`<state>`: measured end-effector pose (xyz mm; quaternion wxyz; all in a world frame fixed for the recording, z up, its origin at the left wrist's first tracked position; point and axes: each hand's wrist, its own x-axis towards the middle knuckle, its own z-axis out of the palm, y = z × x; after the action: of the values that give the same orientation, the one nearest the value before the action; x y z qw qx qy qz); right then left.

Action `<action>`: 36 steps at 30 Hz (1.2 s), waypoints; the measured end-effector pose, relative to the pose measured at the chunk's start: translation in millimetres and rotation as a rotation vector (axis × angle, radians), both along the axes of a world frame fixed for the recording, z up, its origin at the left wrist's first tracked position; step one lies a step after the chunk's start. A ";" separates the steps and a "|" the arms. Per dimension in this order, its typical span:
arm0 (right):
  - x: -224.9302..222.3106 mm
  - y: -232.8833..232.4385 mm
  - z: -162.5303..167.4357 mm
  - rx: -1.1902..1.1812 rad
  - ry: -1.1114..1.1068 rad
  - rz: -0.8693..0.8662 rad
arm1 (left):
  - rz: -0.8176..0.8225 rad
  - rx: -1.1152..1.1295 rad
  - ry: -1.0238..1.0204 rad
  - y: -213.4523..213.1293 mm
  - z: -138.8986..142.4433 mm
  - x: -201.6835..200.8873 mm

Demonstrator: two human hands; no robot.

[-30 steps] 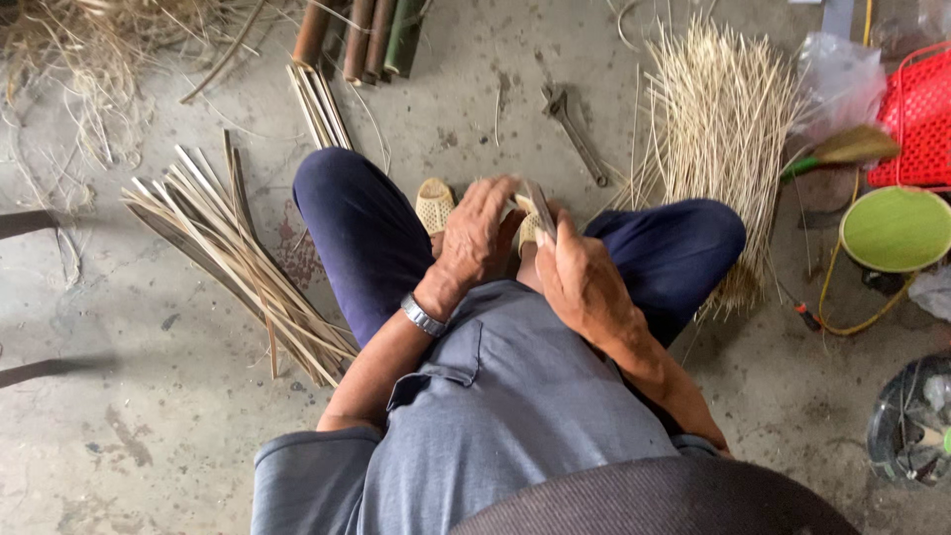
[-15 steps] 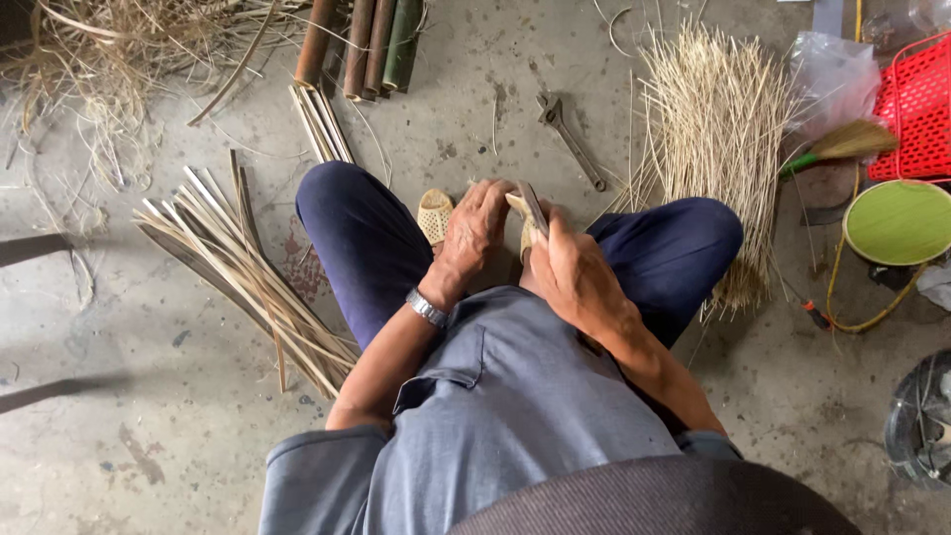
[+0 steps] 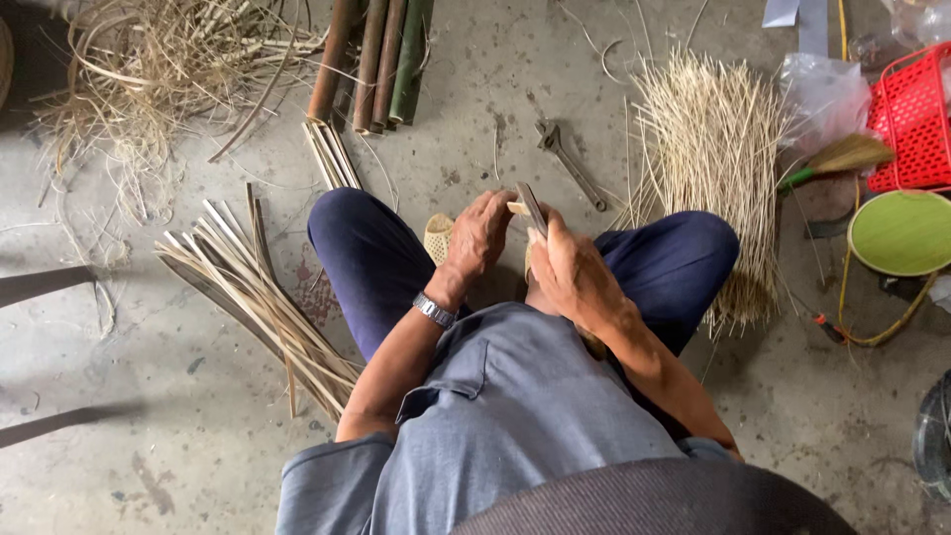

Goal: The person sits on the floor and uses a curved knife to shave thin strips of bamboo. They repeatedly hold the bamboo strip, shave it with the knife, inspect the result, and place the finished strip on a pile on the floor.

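While bare floor (image 3: pixel 149 396) lies left, both hands' fingers (image 3: pixel 490 213) pinch a bamboo strip (image 3: pixel 530 206) between the knees.

Thin pale bamboo strip (image 3: pixel 519 208) held between both hands above the person's lap, short visible end sticking out toward the left hand (image 3: pixel 482 233), light tan, flat. Dark narrow blade (image 3: pixel 532 206) stands against the strip, angled up and away from the body, its lower part hidden in the right hand (image 3: pixel 565 267). Left hand wraps over the strip from the left, fingers curled down, thumb side near the blade. Right hand closed around the blade's handle, knuckles up. Both hands touch each other at the strip, between the knees; rest of the strip hidden under the hands
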<state>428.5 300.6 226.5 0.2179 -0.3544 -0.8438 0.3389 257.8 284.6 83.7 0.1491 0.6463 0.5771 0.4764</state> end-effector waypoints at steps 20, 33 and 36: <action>-2.8 14.7 -9.8 -0.062 -0.017 -0.013 | 0.002 0.135 0.035 24.2 -35.8 -7.1; 7.6 14.4 -6.5 -0.103 0.010 -0.061 | -0.043 -0.022 -0.005 22.2 -20.4 -5.6; 28.3 12.2 -18.5 -0.242 -0.074 -0.130 | -0.013 -0.024 0.074 19.7 -21.0 -7.3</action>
<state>456.8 312.8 208.0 0.1639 -0.4442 -0.7794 0.4103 250.5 304.3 62.7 0.1387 0.6653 0.5838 0.4442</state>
